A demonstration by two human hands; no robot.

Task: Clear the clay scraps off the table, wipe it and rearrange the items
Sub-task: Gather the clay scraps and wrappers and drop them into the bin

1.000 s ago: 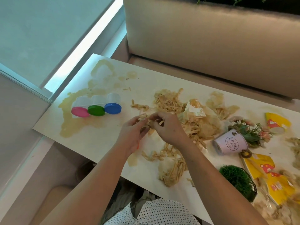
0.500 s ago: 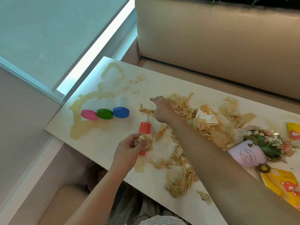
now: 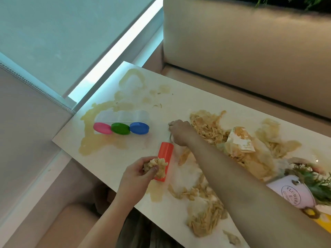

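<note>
My left hand [image 3: 138, 173] grips a wad of tan clay scraps [image 3: 157, 166] just above the near table edge. Beside it lies an orange-handled tool [image 3: 165, 159] on the pale table [image 3: 111, 145]. My right hand [image 3: 180, 131] reaches across to the left end of a big scrap pile [image 3: 207, 127], fingers curled down onto shreds there. More clay scraps [image 3: 206, 219] lie by the near edge, and smeared clay stains [image 3: 100, 144] cover the left end.
Three joined clear tubs with pink, green and blue lids [image 3: 120, 127] stand at the left. A crumpled stained paper [image 3: 240, 140] lies in the pile. A tipped pink flower pot [image 3: 290, 193] lies at the right. A beige bench back [image 3: 250, 42] runs behind.
My hands came apart: the left drew back toward the near edge with a wad of scraps, the right reached forward to the pile's left end. The orange tool became visible.
</note>
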